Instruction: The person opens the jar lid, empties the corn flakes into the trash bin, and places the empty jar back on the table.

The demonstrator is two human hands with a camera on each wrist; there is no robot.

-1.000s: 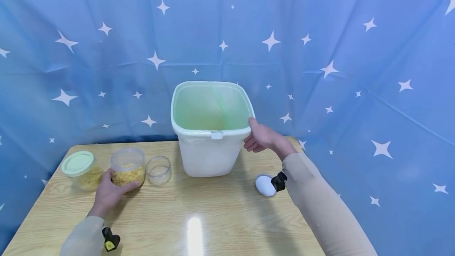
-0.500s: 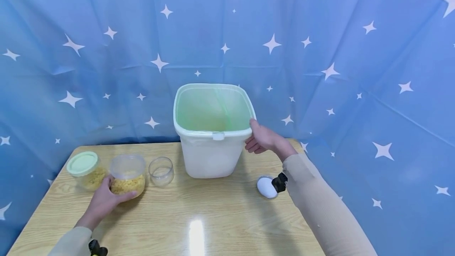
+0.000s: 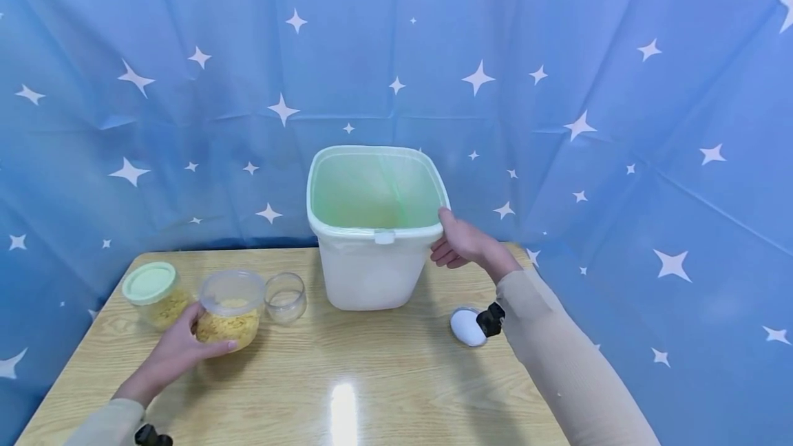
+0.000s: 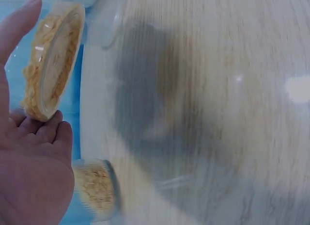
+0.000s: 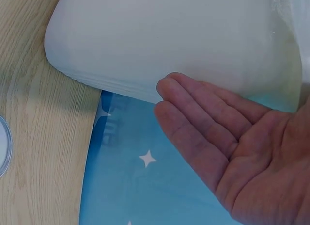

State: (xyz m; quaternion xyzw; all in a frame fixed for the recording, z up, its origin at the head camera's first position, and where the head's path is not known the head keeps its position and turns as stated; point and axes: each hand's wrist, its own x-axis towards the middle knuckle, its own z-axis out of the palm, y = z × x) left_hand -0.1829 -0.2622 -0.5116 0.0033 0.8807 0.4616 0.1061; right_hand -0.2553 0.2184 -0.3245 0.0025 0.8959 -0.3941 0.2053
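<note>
My left hand (image 3: pixel 182 344) grips a clear round jar (image 3: pixel 230 329) of yellow flakes between thumb and fingers. In the left wrist view the jar's base (image 4: pixel 55 65) faces the camera, raised off the table above its shadow. My right hand (image 3: pixel 466 243) is at the right front of a white, squarish bin (image 3: pixel 372 274) with a pale green inside. Its thumb lies on the rim, and the fingers sit below it against the outer wall. The right wrist view shows those fingers (image 5: pixel 203 118) touching the wall; the thumb is hidden there.
A green-lidded jar (image 3: pixel 151 284) of similar flakes stands left of the held jar. Close on its right is a small clear round container (image 3: pixel 286 300). A round white item (image 3: pixel 468 327) lies by my right wrist on the wooden table (image 3: pixel 297 391). A blue starry curtain (image 3: pixel 347 40) hangs behind.
My left hand has lifted the flake jar off the table and brought it slightly toward me. The right hand stays at the bin's rim. The head view has shifted slightly.
</note>
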